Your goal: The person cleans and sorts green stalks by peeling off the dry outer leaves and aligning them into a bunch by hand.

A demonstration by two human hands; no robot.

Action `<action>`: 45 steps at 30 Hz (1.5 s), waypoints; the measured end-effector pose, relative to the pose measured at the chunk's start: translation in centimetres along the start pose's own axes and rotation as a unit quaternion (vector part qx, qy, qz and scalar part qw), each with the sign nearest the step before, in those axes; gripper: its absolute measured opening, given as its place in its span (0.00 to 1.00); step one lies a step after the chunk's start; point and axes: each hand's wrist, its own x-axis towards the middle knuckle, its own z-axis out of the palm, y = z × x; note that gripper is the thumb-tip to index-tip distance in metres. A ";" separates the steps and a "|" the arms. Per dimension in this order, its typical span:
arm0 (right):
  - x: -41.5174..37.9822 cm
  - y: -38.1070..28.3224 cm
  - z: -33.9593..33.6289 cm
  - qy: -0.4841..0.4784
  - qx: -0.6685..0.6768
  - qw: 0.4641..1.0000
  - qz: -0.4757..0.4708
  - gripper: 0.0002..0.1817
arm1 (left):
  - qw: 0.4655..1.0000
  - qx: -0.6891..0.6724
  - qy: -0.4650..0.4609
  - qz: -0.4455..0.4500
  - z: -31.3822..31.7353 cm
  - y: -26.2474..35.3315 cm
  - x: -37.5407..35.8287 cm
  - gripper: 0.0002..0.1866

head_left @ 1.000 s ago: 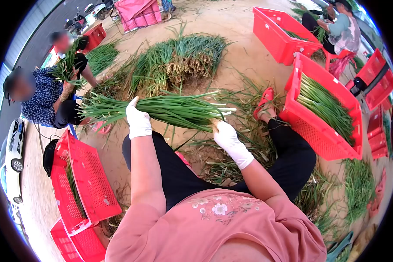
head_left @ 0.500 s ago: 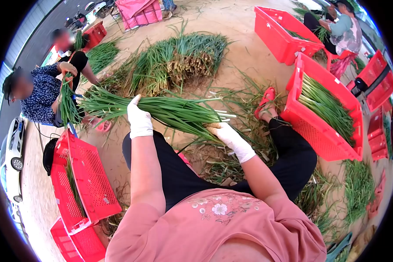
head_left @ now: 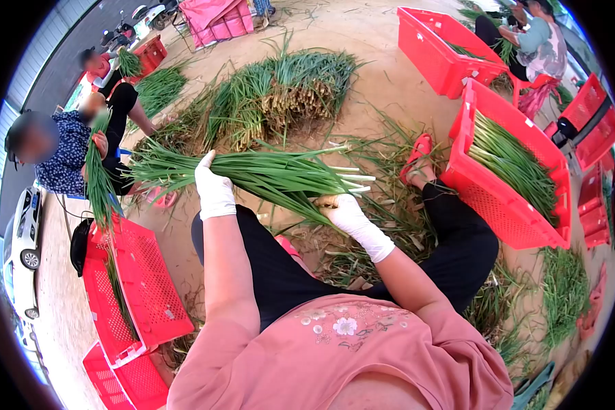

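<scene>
A bunch of long green chives [head_left: 273, 179] lies across my lap, held in the air by both hands. White-gloved, my left hand [head_left: 214, 190] is closed around its leafy middle, thumb up on top. My right hand [head_left: 346, 214], in a white glove with stained fingertips, grips the lower side near the pale stem ends, which stick out past it to the right. Beyond my hands, a large heap of chives [head_left: 287, 96] rests on the ground with brownish root ends towards me.
At right, a red crate [head_left: 516, 229] holds trimmed chives [head_left: 512, 167]; another red crate [head_left: 424, 58] stands behind it. Red crates [head_left: 147, 287] stand at left. A co-worker [head_left: 68, 147] beside them holds chives [head_left: 99, 171]. Loose leaves litter the ground around my sandalled foot [head_left: 418, 160].
My right hand has shifted slightly left along the bunch, and the stem ends spread more beyond it. My left hand has barely moved. The left co-worker's chives have moved slightly left.
</scene>
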 end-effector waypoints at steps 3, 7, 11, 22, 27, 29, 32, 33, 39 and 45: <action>-0.1 0.5 0.4 0.063 0.001 0.998 -0.027 0.11 | 0.997 -0.064 0.017 -0.034 0.2 0.8 -0.2 0.25; -0.7 0.8 0.5 0.113 -0.229 0.958 -0.128 0.09 | 1.000 0.024 0.005 0.014 0.2 0.8 -0.2 0.26; -2.0 3.0 -1.1 0.025 -0.291 0.954 -0.072 0.09 | 1.000 -0.011 0.013 -0.023 0.3 2.7 -0.7 0.26; -8.9 14.3 -10.2 -0.219 -0.501 0.691 0.473 0.17 | 0.985 -0.142 0.097 -0.009 -3.6 2.2 2.4 0.30; -3.6 4.2 -4.0 -0.110 -0.083 0.969 0.205 0.36 | 0.990 -0.074 0.121 0.014 -3.2 2.5 1.2 0.23; -1.2 1.1 -0.2 -0.052 0.179 0.980 0.076 0.38 | 0.995 0.025 0.097 0.011 -2.8 2.6 0.4 0.31; 3.1 0.5 3.4 0.040 0.365 0.924 0.111 0.27 | 0.991 -0.093 0.091 -0.021 -3.4 0.2 1.8 0.31; 3.8 0.3 3.6 0.066 0.383 0.916 0.098 0.22 | 0.989 -0.113 0.094 -0.031 -3.5 0.0 2.1 0.31; 0.7 5.2 0.8 0.139 -0.256 0.956 0.038 0.16 | 0.995 0.000 0.102 -0.021 -2.8 1.1 1.2 0.31; -5.5 15.4 -8.9 0.104 -0.270 0.857 0.425 0.24 | 0.995 -0.025 0.099 -0.021 -2.4 1.4 1.5 0.32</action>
